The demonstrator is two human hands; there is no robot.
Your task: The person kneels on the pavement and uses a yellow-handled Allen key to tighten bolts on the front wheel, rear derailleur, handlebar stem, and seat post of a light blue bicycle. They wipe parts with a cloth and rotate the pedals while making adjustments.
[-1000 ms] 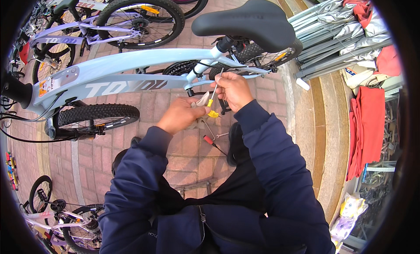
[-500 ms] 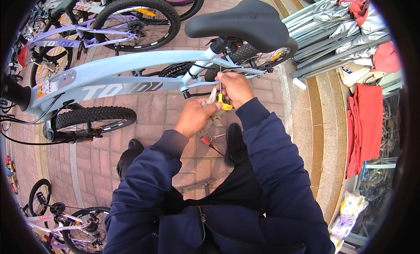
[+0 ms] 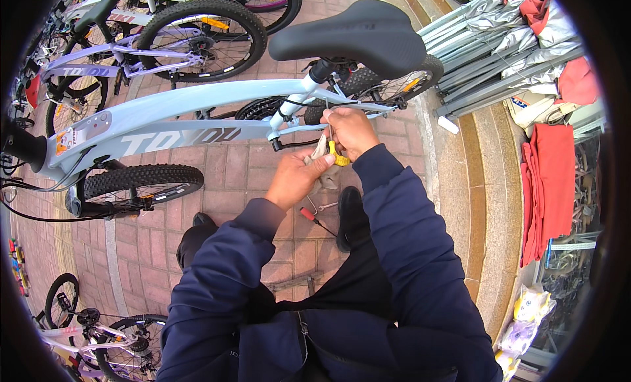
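Observation:
My left hand [image 3: 296, 175] grips a pale rag [image 3: 327, 179] with the yellow handle [image 3: 340, 159] of a thin metal tool at its thumb tip. My right hand [image 3: 350, 131] pinches that tool's upright shaft a little higher. Both hands are below the seat-tube junction of a light blue bicycle frame [image 3: 197, 93], under its black saddle [image 3: 348, 37]; the shaft's upper tip is too small to tell whether it touches the frame. On the pavers below lie a red-handled screwdriver [image 3: 307, 214] and a wrench [image 3: 328, 206], between my dark shoes.
More bicycles stand at upper left, including a lilac one [image 3: 131, 58], and a white-pink one [image 3: 85, 336] at lower left. Along the stone step [image 3: 473, 204] on the right lie bundled metal poles [image 3: 480, 66], red fabric [image 3: 552, 178] and plastic-wrapped items [image 3: 529, 316].
Since a second ago my left hand has moved right, and the yellow handle has shifted right, its shaft now more upright. Over the last half second both hands have barely moved.

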